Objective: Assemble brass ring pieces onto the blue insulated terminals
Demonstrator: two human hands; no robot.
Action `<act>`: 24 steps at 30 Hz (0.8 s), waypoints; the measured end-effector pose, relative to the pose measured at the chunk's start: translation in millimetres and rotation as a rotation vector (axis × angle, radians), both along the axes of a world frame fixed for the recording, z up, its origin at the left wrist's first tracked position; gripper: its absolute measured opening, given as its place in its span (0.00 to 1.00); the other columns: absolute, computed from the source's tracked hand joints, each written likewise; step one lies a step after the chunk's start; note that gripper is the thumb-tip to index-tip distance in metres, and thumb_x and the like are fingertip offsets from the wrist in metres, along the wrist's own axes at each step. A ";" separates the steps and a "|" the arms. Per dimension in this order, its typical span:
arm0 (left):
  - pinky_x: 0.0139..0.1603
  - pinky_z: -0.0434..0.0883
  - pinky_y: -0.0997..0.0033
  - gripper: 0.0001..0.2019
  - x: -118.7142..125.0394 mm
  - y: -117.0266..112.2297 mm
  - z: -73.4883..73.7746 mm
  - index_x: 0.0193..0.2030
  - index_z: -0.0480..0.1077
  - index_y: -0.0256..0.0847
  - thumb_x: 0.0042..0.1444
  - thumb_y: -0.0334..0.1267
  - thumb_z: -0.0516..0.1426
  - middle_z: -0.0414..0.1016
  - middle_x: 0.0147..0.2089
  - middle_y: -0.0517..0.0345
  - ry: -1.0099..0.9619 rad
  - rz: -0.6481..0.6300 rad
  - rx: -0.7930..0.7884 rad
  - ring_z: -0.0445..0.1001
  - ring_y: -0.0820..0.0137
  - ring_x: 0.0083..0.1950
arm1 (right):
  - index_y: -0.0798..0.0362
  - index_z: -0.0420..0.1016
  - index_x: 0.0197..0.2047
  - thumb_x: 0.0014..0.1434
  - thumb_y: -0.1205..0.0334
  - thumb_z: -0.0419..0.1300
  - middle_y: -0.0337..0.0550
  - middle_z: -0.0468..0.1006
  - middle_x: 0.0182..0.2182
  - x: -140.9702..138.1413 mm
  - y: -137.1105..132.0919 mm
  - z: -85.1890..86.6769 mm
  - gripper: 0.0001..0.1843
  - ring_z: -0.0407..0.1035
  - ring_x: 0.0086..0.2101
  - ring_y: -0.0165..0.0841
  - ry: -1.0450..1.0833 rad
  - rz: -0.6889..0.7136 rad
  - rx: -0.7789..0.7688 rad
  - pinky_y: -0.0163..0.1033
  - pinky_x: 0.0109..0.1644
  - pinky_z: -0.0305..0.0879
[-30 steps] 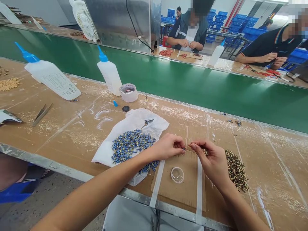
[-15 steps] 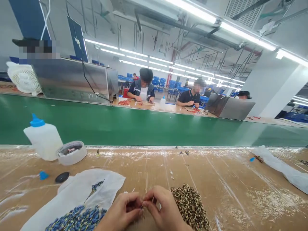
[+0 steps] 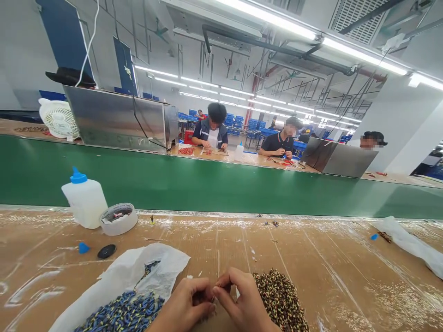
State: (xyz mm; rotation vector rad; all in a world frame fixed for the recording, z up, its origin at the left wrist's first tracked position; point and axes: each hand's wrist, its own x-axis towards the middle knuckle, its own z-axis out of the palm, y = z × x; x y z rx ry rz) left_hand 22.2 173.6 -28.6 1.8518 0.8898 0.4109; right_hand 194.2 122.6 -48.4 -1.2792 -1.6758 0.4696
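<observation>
Low in the middle of the view, my left hand and my right hand meet with fingertips pinched together. Whatever lies between the fingers is too small or hidden to make out. Left of my hands, a heap of small blue, black and yellow pieces lies on a white sheet. A few dark pieces sit apart higher on that sheet. Close by my right hand is a pile of small dark brown and cream pieces.
A white bottle with a blue cap stands behind a tape roll holding scraps. A blue cone tip and black disc lie nearby. A green belt crosses beyond the brown table. Co-workers sit opposite.
The whole view has shifted slightly, so the scene sits a little further right. My hands keep their fingertips together, with only small finger movement.
</observation>
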 end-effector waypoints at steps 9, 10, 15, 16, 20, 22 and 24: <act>0.30 0.53 0.74 0.08 -0.8 -3.0 4.3 0.24 0.60 0.39 0.51 0.36 0.55 0.58 0.24 0.64 -0.017 -0.011 -0.022 0.59 0.72 0.31 | 0.52 0.70 0.31 0.63 0.58 0.57 0.39 0.75 0.27 1.8 -2.4 7.8 0.10 0.69 0.29 0.31 -0.029 0.066 0.026 0.33 0.34 0.61; 0.30 0.53 0.74 0.08 -1.0 -2.9 3.9 0.24 0.60 0.39 0.51 0.36 0.55 0.58 0.24 0.64 -0.017 -0.008 -0.024 0.58 0.72 0.31 | 0.52 0.69 0.30 0.63 0.59 0.57 0.39 0.75 0.27 1.7 -2.0 8.2 0.10 0.69 0.29 0.31 -0.031 0.076 0.045 0.33 0.34 0.61; 0.31 0.52 0.73 0.08 -1.8 -1.2 2.4 0.24 0.61 0.38 0.51 0.35 0.55 0.58 0.24 0.64 0.019 -0.002 -0.003 0.58 0.72 0.31 | 0.51 0.67 0.31 0.64 0.61 0.56 0.40 0.75 0.28 1.5 -1.0 6.6 0.09 0.68 0.30 0.30 -0.057 0.137 0.098 0.33 0.34 0.61; 0.31 0.52 0.73 0.08 -1.8 -1.0 2.6 0.24 0.61 0.38 0.51 0.36 0.55 0.58 0.24 0.64 0.026 -0.005 0.005 0.58 0.72 0.31 | 0.51 0.67 0.32 0.64 0.61 0.56 0.40 0.75 0.29 1.6 -1.1 6.1 0.08 0.69 0.31 0.30 -0.048 0.153 0.094 0.33 0.35 0.62; 0.31 0.52 0.73 0.08 -1.1 -1.0 4.2 0.24 0.62 0.38 0.51 0.36 0.55 0.58 0.24 0.64 0.047 0.005 0.013 0.59 0.71 0.31 | 0.50 0.68 0.32 0.64 0.61 0.56 0.40 0.75 0.30 2.8 -1.2 5.3 0.08 0.69 0.31 0.31 -0.027 0.151 0.094 0.33 0.35 0.62; 0.31 0.52 0.73 0.08 -0.3 -1.2 4.7 0.24 0.61 0.38 0.51 0.36 0.55 0.59 0.24 0.64 0.045 0.019 0.010 0.59 0.71 0.31 | 0.51 0.67 0.32 0.65 0.61 0.55 0.41 0.75 0.29 3.5 -1.4 6.5 0.08 0.68 0.31 0.31 -0.043 0.138 0.093 0.34 0.35 0.61; 0.31 0.52 0.73 0.08 0.5 -1.1 4.9 0.23 0.60 0.38 0.51 0.35 0.55 0.59 0.24 0.64 0.035 0.018 0.011 0.58 0.72 0.30 | 0.51 0.67 0.32 0.65 0.62 0.55 0.41 0.74 0.30 4.0 -2.3 8.4 0.08 0.68 0.31 0.31 -0.045 0.140 0.070 0.34 0.35 0.62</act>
